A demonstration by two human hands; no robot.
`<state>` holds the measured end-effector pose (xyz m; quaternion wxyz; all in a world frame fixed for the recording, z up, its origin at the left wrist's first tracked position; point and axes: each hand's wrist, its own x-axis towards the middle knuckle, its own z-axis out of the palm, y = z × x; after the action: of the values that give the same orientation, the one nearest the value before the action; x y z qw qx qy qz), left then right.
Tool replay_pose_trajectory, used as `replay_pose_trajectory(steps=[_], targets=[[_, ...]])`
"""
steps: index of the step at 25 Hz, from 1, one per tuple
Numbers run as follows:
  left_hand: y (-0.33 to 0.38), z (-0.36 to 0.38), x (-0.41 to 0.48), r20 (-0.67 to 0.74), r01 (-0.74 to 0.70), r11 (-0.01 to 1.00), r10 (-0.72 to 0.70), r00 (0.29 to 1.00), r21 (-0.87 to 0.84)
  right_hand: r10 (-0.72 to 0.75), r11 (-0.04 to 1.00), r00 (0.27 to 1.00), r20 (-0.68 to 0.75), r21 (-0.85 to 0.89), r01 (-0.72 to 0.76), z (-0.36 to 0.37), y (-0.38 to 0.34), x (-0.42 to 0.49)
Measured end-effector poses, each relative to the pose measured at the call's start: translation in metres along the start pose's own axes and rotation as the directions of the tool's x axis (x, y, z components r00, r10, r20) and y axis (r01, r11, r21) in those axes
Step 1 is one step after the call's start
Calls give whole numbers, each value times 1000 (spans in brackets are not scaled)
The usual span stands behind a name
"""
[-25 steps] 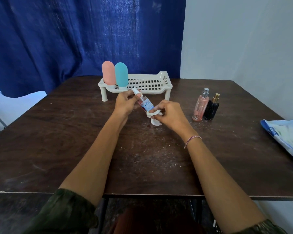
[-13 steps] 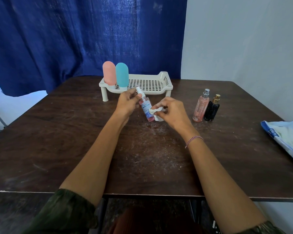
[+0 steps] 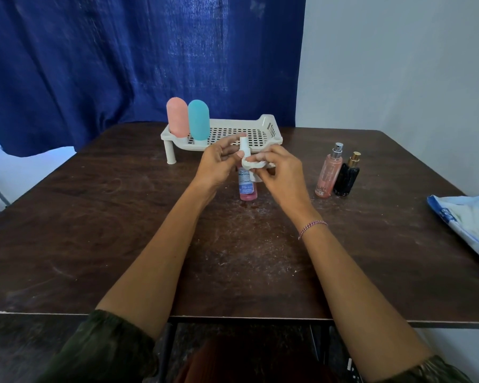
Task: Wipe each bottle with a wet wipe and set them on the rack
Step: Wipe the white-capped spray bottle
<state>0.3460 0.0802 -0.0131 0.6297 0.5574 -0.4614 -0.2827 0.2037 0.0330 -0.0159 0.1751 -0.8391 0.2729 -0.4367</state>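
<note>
A small spray bottle (image 3: 246, 186) with pink liquid, a blue label and a white cap stands upright on the table in front of the rack. My left hand (image 3: 219, 164) holds it near the neck. My right hand (image 3: 281, 170) pinches a white wet wipe (image 3: 253, 167) wrapped around the bottle's neck. The white perforated rack (image 3: 271, 134) stands behind, with a pink bottle (image 3: 177, 117) and a teal bottle (image 3: 198, 120) upright at its left end. A tall pink spray bottle (image 3: 329, 171) and a black bottle with a gold cap (image 3: 347, 175) stand to the right on the table.
A blue and white wipes pack (image 3: 468, 222) lies at the table's right edge. A blue curtain hangs behind the dark wooden table (image 3: 94, 230), with a white wall at the right.
The small bottle went from tilted in the air to upright with its base on the table. The wipe moved from the bottle's lower body up to its neck.
</note>
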Motion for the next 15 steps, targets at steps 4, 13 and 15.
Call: replay_pose_trajectory(steps=[4, 13, 15], targets=[[0, -2, 1, -18, -24, 1000, 24, 1000, -8, -23, 1000, 990, 137, -3, 24, 2, 6, 0], [-4, -1, 5, -117, 50, 998, -45, 992, 36, 25, 998, 922, 387, -57, -3, -3, 9, 0], [-4, -1, 5, -125, 61, 998, -60, 990, 2, 41, 998, 909, 415, -53, -21, -5, 9, 0]])
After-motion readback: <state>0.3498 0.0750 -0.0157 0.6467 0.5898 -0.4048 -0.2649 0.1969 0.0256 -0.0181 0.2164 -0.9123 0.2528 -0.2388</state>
